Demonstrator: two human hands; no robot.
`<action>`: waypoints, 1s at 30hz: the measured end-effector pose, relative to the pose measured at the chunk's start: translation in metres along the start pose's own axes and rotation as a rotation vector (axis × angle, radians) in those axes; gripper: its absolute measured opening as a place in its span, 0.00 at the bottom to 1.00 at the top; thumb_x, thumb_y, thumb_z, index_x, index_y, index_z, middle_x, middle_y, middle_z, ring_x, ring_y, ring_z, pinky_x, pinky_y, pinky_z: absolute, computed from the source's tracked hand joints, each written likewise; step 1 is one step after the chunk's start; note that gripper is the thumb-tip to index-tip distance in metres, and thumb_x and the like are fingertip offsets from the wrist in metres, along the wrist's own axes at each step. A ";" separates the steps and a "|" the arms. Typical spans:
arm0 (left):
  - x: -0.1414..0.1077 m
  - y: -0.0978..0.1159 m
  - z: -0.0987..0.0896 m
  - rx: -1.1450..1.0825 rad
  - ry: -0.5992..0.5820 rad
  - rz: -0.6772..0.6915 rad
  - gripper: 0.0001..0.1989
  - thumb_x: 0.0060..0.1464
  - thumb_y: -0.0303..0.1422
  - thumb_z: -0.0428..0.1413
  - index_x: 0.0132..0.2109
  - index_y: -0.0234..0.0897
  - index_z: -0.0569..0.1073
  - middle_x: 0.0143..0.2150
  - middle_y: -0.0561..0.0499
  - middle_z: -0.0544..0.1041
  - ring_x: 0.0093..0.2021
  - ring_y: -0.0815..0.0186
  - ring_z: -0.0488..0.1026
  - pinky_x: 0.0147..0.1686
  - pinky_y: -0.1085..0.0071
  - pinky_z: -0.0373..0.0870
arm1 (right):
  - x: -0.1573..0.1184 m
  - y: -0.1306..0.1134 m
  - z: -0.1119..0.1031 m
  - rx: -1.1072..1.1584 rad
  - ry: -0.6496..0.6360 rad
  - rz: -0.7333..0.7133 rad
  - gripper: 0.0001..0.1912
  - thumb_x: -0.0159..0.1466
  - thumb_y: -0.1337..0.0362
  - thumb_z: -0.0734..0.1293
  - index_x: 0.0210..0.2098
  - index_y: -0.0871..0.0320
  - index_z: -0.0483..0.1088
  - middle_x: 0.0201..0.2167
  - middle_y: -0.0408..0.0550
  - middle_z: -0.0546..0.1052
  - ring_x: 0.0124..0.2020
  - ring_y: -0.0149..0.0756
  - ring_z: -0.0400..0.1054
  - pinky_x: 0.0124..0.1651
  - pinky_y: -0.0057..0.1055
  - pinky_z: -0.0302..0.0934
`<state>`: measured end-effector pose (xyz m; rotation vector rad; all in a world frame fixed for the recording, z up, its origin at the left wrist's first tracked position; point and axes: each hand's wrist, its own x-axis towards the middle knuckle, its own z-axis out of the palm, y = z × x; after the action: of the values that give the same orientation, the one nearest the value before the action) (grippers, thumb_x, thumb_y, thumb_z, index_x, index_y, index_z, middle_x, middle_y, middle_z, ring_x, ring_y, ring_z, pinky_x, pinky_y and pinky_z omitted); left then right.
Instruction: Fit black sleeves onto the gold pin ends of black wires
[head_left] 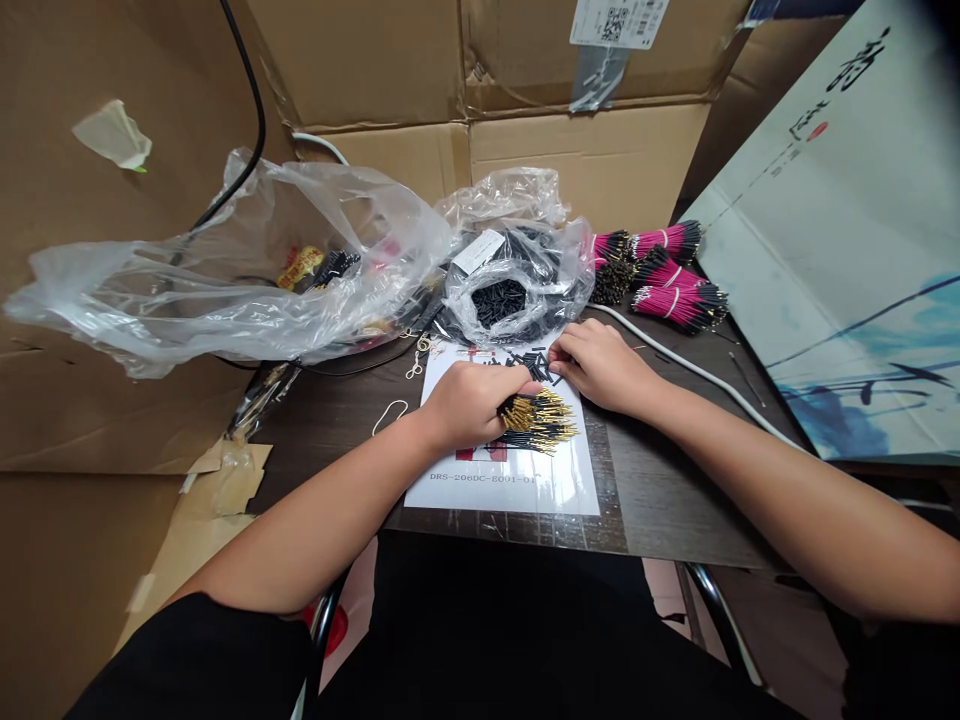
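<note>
My left hand (471, 402) is wrapped round a bundle of thin black wires with gold-coloured pin ends (541, 420), which fan out to the right over a white printed sheet (487, 495). Just beyond the bundle lies a small pile of short black tubes (534, 362). At the pile's right edge my right hand (600, 362) has its fingers drawn together, fingertips down. What they hold, if anything, is too small to make out. Behind the pile sits an open clear plastic bag (555, 315) full of similar short black pieces (499, 302).
Several tied bundles of pink wires (671, 300) lie at the back right, beside a leaning painted panel (847, 300). A large crumpled plastic bag (300, 310) covers the back left. A white cable (697, 368) crosses the right side. Cardboard (585, 160) walls the back.
</note>
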<state>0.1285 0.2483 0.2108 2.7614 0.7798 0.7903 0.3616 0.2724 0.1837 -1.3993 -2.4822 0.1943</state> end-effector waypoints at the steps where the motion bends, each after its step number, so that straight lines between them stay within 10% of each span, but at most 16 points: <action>1: 0.000 0.000 0.000 -0.002 0.001 0.006 0.18 0.65 0.38 0.43 0.30 0.35 0.69 0.24 0.53 0.73 0.24 0.71 0.68 0.26 0.74 0.60 | 0.001 0.000 -0.001 -0.002 -0.009 -0.012 0.06 0.64 0.60 0.62 0.33 0.56 0.67 0.35 0.48 0.72 0.39 0.38 0.59 0.41 0.34 0.50; 21: -0.004 0.006 0.005 -0.081 0.058 -0.071 0.06 0.59 0.34 0.51 0.40 0.36 0.69 0.30 0.54 0.77 0.27 0.71 0.73 0.26 0.74 0.63 | -0.037 -0.064 -0.023 0.076 0.214 -0.171 0.04 0.67 0.69 0.57 0.35 0.57 0.61 0.31 0.48 0.67 0.36 0.35 0.56 0.39 0.33 0.55; 30: -0.003 0.006 0.005 -0.116 -0.046 -0.059 0.05 0.57 0.31 0.51 0.40 0.37 0.70 0.32 0.54 0.78 0.29 0.71 0.74 0.29 0.76 0.66 | -0.040 -0.058 -0.010 0.326 0.350 -0.137 0.03 0.64 0.70 0.62 0.37 0.56 0.64 0.33 0.46 0.72 0.36 0.33 0.63 0.42 0.35 0.61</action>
<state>0.1314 0.2419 0.2072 2.6316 0.7776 0.7340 0.3372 0.2079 0.2003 -1.0273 -2.1328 0.2831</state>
